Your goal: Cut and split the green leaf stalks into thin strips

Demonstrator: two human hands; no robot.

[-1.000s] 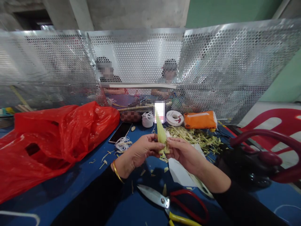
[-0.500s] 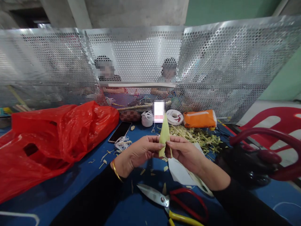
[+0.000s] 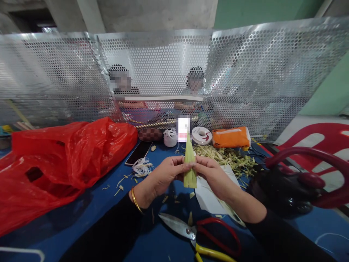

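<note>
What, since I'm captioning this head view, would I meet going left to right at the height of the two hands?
Red plastic bag, tangle of white string, left hand, pale green leaf piece, right hand, black pot.

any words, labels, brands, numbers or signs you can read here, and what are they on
No text can be read.
White spool: dark red mark, too small to make out.
White item with a pink band: pixelated, unreadable.
Orange packet: any markings too blurred.
Phone: dark screen, no text visible.
</note>
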